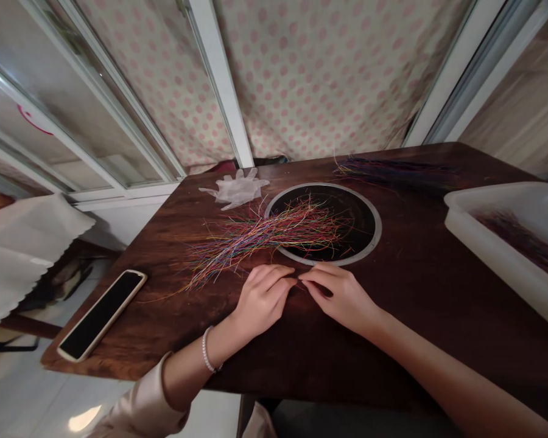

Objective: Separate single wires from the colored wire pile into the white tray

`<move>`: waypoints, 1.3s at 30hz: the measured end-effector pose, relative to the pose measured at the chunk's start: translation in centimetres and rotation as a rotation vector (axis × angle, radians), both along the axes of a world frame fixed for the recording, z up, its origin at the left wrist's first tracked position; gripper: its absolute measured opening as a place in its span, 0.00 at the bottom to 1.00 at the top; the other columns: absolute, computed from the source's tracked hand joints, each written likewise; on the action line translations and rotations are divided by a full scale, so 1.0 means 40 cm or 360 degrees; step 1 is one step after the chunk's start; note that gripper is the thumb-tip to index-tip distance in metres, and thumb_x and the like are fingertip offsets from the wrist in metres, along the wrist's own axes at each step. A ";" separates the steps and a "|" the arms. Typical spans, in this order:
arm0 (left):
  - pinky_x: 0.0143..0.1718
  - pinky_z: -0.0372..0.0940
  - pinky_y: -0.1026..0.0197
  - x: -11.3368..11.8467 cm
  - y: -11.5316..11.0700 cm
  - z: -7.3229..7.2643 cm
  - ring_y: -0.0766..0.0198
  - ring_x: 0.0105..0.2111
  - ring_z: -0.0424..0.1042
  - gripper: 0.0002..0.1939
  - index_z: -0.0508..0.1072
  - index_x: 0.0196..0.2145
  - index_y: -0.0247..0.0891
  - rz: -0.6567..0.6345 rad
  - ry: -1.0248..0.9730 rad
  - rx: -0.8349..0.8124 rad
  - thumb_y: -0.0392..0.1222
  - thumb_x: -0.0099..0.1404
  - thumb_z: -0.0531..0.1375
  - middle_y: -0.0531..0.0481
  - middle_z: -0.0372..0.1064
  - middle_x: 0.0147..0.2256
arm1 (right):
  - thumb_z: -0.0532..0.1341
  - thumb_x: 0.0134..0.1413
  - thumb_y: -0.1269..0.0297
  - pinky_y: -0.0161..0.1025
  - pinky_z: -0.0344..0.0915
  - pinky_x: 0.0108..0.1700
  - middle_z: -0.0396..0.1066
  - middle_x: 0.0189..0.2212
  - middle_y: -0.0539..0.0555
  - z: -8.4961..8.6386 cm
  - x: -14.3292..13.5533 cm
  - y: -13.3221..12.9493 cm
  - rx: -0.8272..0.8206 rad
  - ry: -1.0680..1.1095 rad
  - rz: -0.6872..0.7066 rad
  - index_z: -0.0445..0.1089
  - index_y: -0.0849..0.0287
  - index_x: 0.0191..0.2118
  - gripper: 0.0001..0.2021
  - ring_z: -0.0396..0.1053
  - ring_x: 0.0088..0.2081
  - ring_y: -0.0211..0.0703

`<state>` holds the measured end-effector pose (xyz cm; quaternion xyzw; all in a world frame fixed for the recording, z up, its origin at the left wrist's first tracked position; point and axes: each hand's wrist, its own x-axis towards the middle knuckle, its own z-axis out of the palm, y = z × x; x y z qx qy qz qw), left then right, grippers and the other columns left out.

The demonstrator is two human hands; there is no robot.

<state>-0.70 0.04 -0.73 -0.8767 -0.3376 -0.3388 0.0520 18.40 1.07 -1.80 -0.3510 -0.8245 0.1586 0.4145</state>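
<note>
Over the dark wooden table, my left hand (265,298) and my right hand (342,295) meet almost fingertip to fingertip. Both pinch at a thin wire (298,281), of which only a faint bit shows between the fingers. Just beyond them lies a loose bundle of thin coloured wires (265,234), red, yellow, green, blue and white. Its right part rests over a round black plate with a pale rim (378,228) in the tabletop. The left ends of the bundle fan out on the wood.
A crumpled clear plastic glove (240,187) lies behind the bundle. Farther right is a dark bunch of wires (393,171). A white plastic tub (466,210) at the right edge contains more wires (525,240). The phone (103,315) lies near the left edge of the table (164,340).
</note>
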 end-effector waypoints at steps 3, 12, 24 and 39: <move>0.42 0.63 0.58 0.002 -0.005 0.007 0.62 0.39 0.72 0.09 0.72 0.38 0.37 -0.0019 0.0030 0.0019 0.31 0.65 0.53 0.47 0.75 0.38 | 0.55 0.56 0.73 0.37 0.68 0.33 0.73 0.28 0.53 0.008 -0.009 -0.007 -0.0131 0.0101 0.0010 0.73 0.58 0.35 0.10 0.70 0.30 0.40; 0.42 0.61 0.57 -0.008 0.000 0.009 0.61 0.36 0.70 0.07 0.71 0.36 0.37 0.0146 0.0029 0.0045 0.30 0.64 0.55 0.49 0.75 0.36 | 0.57 0.54 0.71 0.38 0.69 0.33 0.75 0.29 0.52 0.018 -0.010 -0.006 -0.0368 0.0238 -0.0055 0.74 0.55 0.35 0.08 0.72 0.30 0.41; 0.40 0.60 0.58 -0.008 -0.001 0.007 0.61 0.35 0.70 0.07 0.71 0.36 0.36 0.0163 -0.0026 -0.0020 0.29 0.63 0.55 0.50 0.74 0.34 | 0.55 0.51 0.77 0.40 0.70 0.41 0.70 0.40 0.56 0.023 -0.001 -0.016 -0.0158 0.0163 0.0088 0.63 0.58 0.49 0.19 0.70 0.38 0.41; 0.39 0.60 0.58 -0.002 -0.001 0.007 0.62 0.34 0.69 0.06 0.70 0.35 0.36 0.0133 0.0006 -0.0038 0.29 0.64 0.54 0.50 0.74 0.33 | 0.56 0.59 0.73 0.42 0.71 0.39 0.74 0.35 0.55 0.004 0.002 0.001 0.0211 0.0010 0.0018 0.69 0.58 0.43 0.09 0.71 0.36 0.43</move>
